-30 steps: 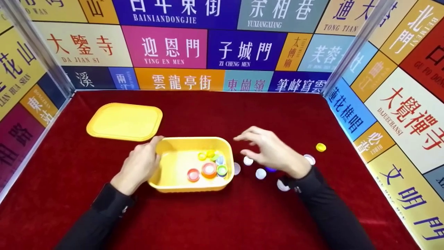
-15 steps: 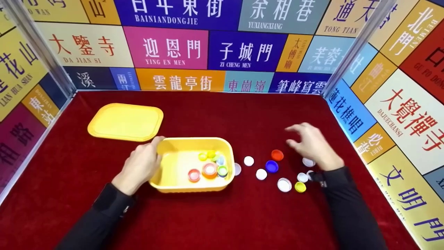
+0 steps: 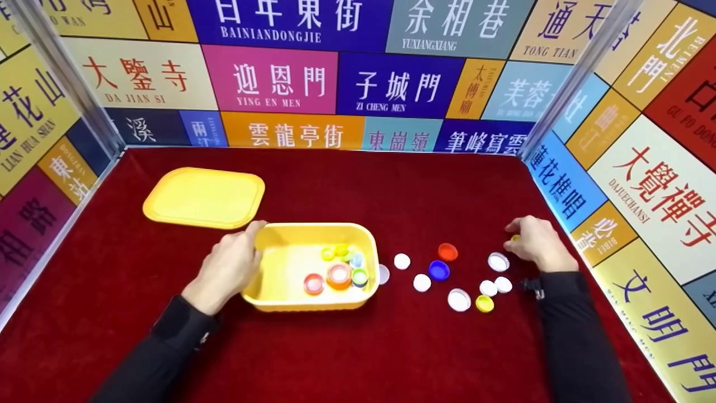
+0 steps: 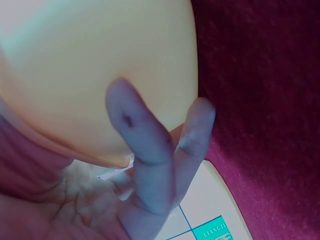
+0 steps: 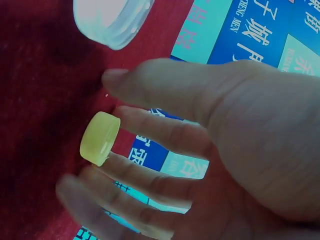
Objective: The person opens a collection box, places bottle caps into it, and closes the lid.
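Observation:
At the left end of the yellow plastic box (image 3: 310, 307), my left hand (image 3: 230, 268) grips the wall; in the left wrist view its fingers (image 4: 150, 145) lie against the box wall (image 4: 150, 45). Several red, yellow and green bottle caps sit inside the box, toward its right end. On the far right of the table, my right hand (image 3: 540, 243) reaches around a yellow bottle cap (image 5: 100, 137). The right wrist view shows the fingers spread behind and beside this cap, near or touching it, and the thumb apart from it. A whitish cap (image 5: 112, 17) lies beyond the thumb.
Between box and right hand lie several loose caps, among them a red cap (image 3: 447, 252), a blue cap (image 3: 439, 271), a yellow cap (image 3: 484, 304) and white ones. A yellow lid (image 3: 204, 198) rests behind the box. Printed panels (image 3: 279, 78) border the red cloth.
My right hand has moved from beside the box to the right, over the loose caps, and down to the yellow cap at the far right. The left hand keeps its grip on the box.

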`<move>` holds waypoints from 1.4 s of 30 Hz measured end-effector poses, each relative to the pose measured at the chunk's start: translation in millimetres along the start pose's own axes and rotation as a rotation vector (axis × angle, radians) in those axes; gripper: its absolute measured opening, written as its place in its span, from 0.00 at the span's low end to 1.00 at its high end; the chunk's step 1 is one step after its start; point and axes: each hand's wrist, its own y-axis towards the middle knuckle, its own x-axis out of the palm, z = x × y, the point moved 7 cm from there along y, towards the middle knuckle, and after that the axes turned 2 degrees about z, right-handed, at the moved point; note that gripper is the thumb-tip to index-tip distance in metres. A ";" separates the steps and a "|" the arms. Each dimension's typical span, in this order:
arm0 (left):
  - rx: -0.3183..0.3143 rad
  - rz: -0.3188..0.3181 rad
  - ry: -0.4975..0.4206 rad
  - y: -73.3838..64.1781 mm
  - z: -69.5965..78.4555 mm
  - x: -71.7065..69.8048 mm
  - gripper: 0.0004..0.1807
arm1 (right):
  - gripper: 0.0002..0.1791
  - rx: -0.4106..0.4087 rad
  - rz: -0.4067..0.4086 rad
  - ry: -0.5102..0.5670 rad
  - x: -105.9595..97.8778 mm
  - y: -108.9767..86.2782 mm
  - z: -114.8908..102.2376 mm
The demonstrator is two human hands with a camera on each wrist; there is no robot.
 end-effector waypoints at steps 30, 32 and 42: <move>0.008 0.016 0.009 -0.9 0.7 0.1 0.31 | 0.15 -0.346 0.203 0.147 -13.4 -17.7 -158.8; 0.009 0.017 0.008 -0.8 0.5 0.0 0.31 | 0.14 -0.406 0.208 0.155 -11.1 -20.5 -185.7; -0.003 -0.005 0.010 -0.3 1.8 0.9 0.32 | 0.12 -0.805 0.160 0.088 20.4 -41.9 -325.5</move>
